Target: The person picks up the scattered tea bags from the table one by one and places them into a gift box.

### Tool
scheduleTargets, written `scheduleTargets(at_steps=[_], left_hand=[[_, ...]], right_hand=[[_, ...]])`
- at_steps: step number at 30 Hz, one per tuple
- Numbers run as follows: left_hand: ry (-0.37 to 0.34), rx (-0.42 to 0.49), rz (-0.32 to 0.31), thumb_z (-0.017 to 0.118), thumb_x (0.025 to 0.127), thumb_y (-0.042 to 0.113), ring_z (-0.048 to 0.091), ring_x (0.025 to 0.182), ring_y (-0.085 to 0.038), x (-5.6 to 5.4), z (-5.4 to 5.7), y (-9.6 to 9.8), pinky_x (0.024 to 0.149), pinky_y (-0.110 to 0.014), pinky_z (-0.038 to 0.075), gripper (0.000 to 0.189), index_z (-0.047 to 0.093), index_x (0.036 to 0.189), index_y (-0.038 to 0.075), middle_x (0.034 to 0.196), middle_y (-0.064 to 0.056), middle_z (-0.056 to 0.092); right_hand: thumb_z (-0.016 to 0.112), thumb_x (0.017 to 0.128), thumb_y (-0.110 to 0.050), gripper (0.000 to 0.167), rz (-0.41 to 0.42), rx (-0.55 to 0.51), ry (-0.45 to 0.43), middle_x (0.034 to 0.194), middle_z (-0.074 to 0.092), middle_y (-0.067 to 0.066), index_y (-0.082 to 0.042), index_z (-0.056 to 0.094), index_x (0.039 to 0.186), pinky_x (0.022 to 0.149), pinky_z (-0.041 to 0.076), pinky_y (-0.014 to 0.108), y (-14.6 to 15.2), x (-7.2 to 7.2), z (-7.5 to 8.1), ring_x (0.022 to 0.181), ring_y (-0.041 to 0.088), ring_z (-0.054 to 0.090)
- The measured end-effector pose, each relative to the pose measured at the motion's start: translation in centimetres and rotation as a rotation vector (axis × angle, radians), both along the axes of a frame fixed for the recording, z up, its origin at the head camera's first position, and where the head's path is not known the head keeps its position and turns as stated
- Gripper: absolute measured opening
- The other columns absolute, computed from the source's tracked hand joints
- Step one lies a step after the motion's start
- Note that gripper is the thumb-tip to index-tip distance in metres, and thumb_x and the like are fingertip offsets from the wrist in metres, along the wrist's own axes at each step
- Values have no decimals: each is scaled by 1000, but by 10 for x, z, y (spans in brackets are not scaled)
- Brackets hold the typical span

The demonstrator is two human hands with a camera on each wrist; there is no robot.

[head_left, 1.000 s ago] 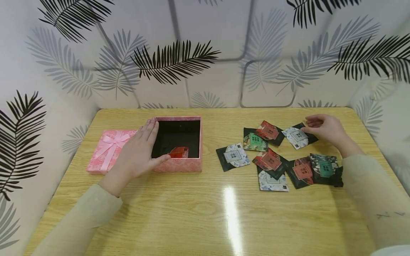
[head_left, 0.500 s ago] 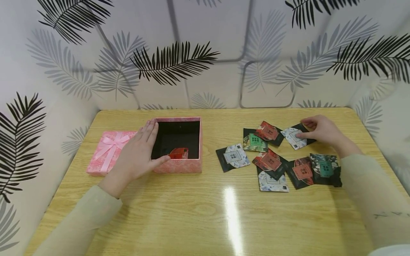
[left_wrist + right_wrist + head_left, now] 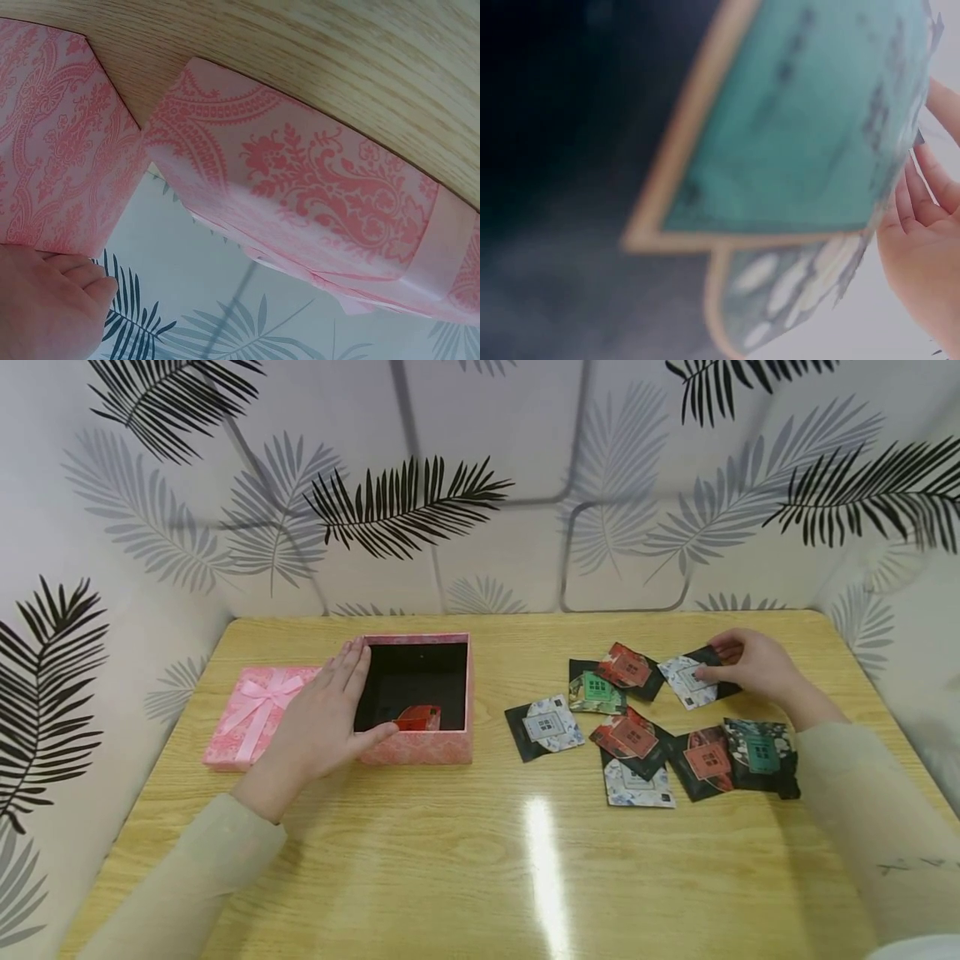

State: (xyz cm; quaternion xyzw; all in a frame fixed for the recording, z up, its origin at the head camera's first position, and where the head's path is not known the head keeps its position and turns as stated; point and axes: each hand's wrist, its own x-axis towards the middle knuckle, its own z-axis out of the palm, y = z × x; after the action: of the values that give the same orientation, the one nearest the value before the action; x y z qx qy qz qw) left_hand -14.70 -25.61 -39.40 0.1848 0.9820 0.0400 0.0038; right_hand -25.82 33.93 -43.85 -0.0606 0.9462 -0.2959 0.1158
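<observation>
Right of centre in the head view, the right hand [image 3: 757,667] pinches a blue-and-white packet [image 3: 684,683], which sticks out on the hand's left. Left of centre, the left hand [image 3: 318,722] rests straight-fingered against the pink box [image 3: 423,748] along its left edge.

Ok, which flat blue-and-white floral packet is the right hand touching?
The rearmost blue-and-white packet, under the thumb of the right hand; the leftmost packet and frontmost packet, partly beneath a red-black packet, are untouched.
</observation>
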Motion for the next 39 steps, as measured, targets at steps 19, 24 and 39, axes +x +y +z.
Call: scheduleTargets(at_steps=[19, 24, 39], left_hand=[[-3, -1, -1, 61, 99, 63, 15, 166, -41, 0, 1, 1, 135, -53, 21, 109, 12, 167, -7, 177, -24, 12], [5, -10, -6, 63, 98, 61, 16, 166, -41, -1, 2, 1, 135, -53, 21, 110, 12, 167, -7, 177, -24, 12], [14, -11, -17, 62, 98, 63, 16, 165, -41, 0, 3, 1, 135, -53, 22, 110, 14, 167, -8, 177, -25, 13]], right_hand=[[66, 105, -17, 30, -143, 22, 174, 112, 70, 34, 10, 69, 117, 72, 52, 29, -5, 6, 15, 83, 22, 67], [67, 105, -21, 32, -167, -10, 196, 109, 73, 31, 9, 72, 115, 61, 44, 16, -9, 7, 26, 70, -9, 51], [68, 105, -36, 43, -173, -76, 209, 116, 76, 18, 2, 74, 122, 68, 45, 16, -36, 4, 61, 76, -16, 50]])
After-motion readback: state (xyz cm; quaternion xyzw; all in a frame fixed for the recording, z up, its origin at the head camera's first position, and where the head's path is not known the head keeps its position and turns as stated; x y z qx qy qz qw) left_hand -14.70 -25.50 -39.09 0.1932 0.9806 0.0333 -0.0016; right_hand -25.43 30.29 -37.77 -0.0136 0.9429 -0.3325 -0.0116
